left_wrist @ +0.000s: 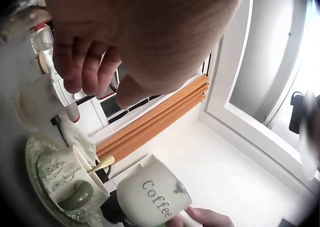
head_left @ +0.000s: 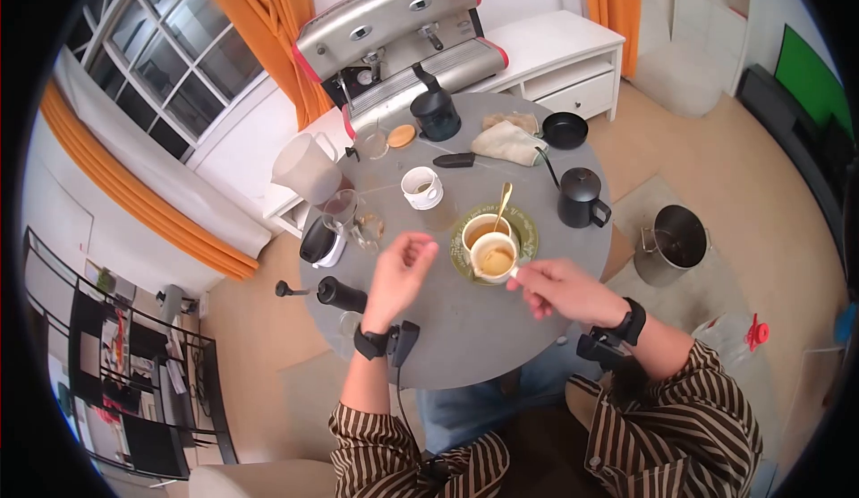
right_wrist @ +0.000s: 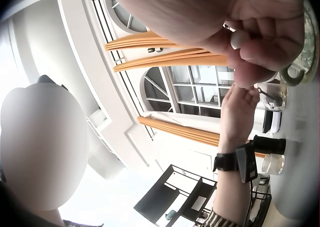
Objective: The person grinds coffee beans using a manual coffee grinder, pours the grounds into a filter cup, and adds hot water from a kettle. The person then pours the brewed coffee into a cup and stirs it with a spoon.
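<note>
My right hand [head_left: 562, 290] pinches the handle of a small white jug [head_left: 493, 257], which has some brown liquid at the bottom. In the left wrist view the jug's side [left_wrist: 150, 194] reads "Coffee". It is held close by a patterned cup [head_left: 480, 223] and partly covers it in the head view. A gold spoon [head_left: 506, 195] leans in that cup, which contains brown liquid and stands on a green saucer [head_left: 531, 238]. To the left of the saucer, my left hand [head_left: 400, 274] hovers with loosely curled fingers and holds nothing.
White stacked cups [head_left: 422, 188], glasses [head_left: 342, 211] and a hand grinder [head_left: 341, 294] stand left on the grey table [head_left: 447, 337]. A black kettle [head_left: 582, 199], cloth [head_left: 510, 143] and knife [head_left: 455, 161] lie beyond. An espresso machine [head_left: 394, 33] stands behind.
</note>
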The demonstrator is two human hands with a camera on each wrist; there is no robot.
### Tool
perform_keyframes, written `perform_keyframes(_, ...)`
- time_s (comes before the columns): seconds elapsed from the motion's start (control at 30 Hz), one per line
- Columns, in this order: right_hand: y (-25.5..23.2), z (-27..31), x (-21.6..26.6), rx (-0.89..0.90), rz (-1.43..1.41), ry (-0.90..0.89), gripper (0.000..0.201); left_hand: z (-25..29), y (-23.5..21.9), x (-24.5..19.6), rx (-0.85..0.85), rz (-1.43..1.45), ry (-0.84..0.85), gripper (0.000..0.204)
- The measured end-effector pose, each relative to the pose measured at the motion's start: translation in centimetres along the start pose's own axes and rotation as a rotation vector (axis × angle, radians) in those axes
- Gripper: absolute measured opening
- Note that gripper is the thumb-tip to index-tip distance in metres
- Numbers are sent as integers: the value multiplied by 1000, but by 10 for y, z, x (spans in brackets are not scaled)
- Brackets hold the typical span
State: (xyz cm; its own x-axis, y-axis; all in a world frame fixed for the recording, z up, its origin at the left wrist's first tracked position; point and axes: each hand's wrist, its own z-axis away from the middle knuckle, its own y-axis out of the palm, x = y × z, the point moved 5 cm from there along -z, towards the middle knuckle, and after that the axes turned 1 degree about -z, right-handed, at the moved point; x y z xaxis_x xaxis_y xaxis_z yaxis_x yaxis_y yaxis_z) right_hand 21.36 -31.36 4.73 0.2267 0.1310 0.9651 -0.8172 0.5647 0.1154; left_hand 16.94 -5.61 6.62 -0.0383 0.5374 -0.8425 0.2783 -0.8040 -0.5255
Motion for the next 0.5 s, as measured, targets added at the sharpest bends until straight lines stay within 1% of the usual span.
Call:
perform_keyframes(0.03, -6, 0, 3, -36, 1, -5, 36, 7, 9, -1, 30, 17, -20, 25)
perform_keyframes(0.07, -12, -2, 5, -72, 3, -12, 36, 11, 16, 0, 19, 29, -16, 25)
perform_keyframes(0.1, -17, -3, 9, -118, 15, -16, 36, 15, 25, 0, 53, 27, -8, 25)
perform_keyframes(0.13, -20, -4, 10, -117, 32, -14, 36, 18, 33, -1, 86, 25, -1, 25)
perform_keyframes(0.2, -29, -8, 11, -160, 25, -35, 34, 21, 43, -2, 67, -5, 19, 27)
perform_keyframes(0.27, -34, -13, 10, -165, 34, -30, 34, 23, 52, 2, 73, -71, 10, 29)
perform_keyframes(0.5, -41, -18, 6, -180, 2, -28, 32, 24, 62, 9, 35, -19, -35, 30)
